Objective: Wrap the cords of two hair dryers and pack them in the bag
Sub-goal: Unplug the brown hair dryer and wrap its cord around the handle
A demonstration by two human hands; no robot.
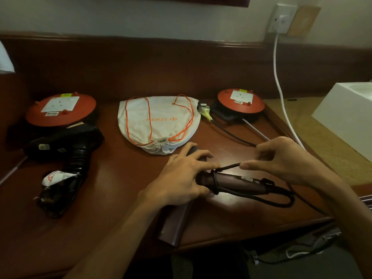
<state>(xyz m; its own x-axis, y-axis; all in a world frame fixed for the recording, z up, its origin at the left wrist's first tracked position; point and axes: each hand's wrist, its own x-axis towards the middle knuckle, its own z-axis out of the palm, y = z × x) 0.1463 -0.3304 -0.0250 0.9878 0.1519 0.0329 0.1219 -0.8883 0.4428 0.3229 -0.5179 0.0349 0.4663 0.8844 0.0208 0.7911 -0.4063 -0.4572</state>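
Two hands at work: my left hand grips the maroon plastic hair dryer while my right hand pinches its black cord, near the white drawstring bag.

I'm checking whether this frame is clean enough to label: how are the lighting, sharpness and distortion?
Head view: dim, warm light with a soft sheen on the desk below the brown dryer; the black dryer sinks into shadow, detail lost; wide-angle bending bows the wall ledge; slight softness throughout, though the cord between left hand and right hand stays readable.
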